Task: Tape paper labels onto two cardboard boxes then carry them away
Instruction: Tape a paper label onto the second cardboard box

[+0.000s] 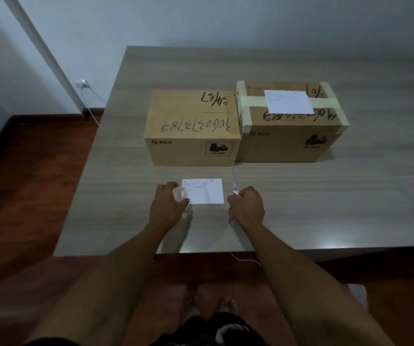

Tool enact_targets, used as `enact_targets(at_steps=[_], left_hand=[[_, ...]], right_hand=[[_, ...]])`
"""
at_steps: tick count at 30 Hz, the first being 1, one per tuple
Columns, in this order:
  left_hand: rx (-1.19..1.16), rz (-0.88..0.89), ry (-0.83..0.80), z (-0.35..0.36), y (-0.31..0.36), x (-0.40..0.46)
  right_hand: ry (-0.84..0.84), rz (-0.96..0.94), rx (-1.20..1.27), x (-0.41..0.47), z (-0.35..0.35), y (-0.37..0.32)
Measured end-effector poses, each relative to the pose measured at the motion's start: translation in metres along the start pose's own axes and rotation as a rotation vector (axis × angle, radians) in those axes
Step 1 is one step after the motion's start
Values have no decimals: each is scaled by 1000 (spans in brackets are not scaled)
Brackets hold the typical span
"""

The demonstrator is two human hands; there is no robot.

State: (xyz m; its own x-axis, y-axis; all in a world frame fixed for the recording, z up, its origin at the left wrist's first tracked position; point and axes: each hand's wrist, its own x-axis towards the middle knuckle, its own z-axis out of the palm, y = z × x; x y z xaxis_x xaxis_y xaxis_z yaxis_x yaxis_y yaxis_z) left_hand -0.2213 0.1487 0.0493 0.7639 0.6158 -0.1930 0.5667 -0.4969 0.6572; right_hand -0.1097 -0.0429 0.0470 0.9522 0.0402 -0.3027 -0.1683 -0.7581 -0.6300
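White paper label (204, 192) lies flat on the table (325, 196) between your hands, long axis left to right. Your left hand (168, 204) touches its left edge, fingers (184, 201) curled round a clear tape roll (180, 194). Your right hand (247, 204), just beside the right edge, grips scissors (235, 187). Unlabelled box (192, 127) sits straight beyond; labelled box (290, 121) touches its right side.

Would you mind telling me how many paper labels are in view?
2: one paper label lies on the taped right cardboard box; the other lies on the table between the hands.
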Motion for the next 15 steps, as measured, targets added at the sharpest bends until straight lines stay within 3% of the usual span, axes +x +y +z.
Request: enact_targets(at_steps=[15], left_hand=[[135, -124, -129, 21, -59, -5]], right_hand=[[-74, 116, -134, 5, 42, 47]])
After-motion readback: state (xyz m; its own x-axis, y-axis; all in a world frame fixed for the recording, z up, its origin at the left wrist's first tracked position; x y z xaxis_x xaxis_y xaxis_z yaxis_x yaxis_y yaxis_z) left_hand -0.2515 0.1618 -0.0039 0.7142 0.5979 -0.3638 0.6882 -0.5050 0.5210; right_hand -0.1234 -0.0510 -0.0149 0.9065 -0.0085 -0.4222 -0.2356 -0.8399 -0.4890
